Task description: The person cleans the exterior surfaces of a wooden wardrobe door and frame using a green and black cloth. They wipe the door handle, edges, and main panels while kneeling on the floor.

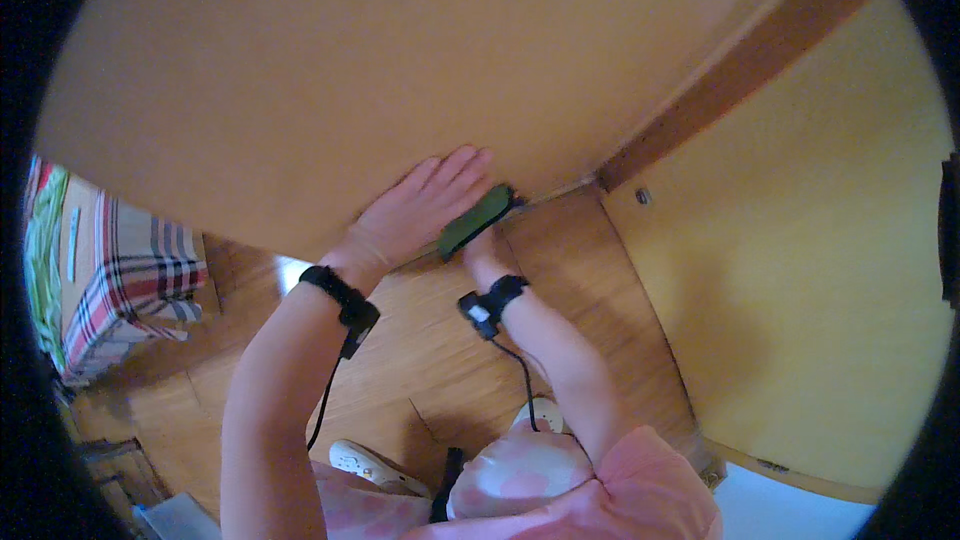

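Observation:
A large tan panel, perhaps a door, stands before me. My left hand lies flat against its lower part, palm on the surface and fingers slightly apart. Just right of it, my right hand holds a green pad or folded cloth at the panel's lower edge. The pad hides most of that hand's fingers. Black straps with small devices and cables circle both wrists.
To the right stands a yellow door-like panel with a small metal fitting. A plaid cloth covers furniture at left, with green fabric beside it. White clogs are on the wooden floor.

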A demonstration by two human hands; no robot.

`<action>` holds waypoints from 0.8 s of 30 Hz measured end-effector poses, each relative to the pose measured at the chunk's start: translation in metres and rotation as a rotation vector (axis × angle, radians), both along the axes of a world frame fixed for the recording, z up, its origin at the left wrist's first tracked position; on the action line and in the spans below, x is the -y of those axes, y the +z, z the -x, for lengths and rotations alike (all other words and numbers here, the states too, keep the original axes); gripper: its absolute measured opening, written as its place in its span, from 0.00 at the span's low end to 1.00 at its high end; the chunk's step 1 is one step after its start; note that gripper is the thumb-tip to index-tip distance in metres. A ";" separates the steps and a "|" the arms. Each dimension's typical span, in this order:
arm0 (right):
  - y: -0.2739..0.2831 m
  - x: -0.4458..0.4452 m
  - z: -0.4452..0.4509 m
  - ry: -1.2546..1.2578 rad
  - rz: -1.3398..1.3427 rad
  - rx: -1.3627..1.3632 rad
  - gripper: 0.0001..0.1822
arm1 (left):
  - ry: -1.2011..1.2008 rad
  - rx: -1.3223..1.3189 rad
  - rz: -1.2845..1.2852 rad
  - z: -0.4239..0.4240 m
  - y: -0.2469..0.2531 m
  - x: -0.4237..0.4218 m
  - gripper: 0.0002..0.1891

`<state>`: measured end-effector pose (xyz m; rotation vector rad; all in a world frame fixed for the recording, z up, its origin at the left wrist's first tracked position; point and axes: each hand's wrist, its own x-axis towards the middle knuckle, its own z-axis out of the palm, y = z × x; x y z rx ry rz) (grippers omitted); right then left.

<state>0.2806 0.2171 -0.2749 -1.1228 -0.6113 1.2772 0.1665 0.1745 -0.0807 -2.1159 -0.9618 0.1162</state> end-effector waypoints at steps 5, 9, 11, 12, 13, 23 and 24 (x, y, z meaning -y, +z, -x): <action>0.142 -0.036 -0.054 -0.063 -0.444 1.017 0.41 | -0.177 0.509 0.303 0.003 -0.015 0.017 0.31; 0.243 -0.016 -0.043 -0.204 -1.006 1.472 0.57 | -0.311 0.633 0.325 0.004 -0.035 0.070 0.35; 0.273 -0.016 -0.016 -0.196 -1.160 1.532 0.62 | -0.359 0.754 0.278 0.008 -0.038 0.085 0.36; 0.278 -0.012 -0.009 -0.200 -1.211 1.558 0.62 | -0.383 0.839 0.254 0.009 -0.038 0.093 0.36; 0.275 -0.007 0.002 -0.191 -1.205 1.607 0.62 | -0.402 0.908 0.257 0.018 -0.039 0.102 0.35; 0.150 0.077 0.065 0.711 -1.202 1.840 0.33 | 0.090 1.404 0.404 0.069 -0.060 0.158 0.31; 0.161 0.075 0.066 0.698 -1.288 1.836 0.31 | 0.116 1.355 0.414 0.069 -0.058 0.159 0.31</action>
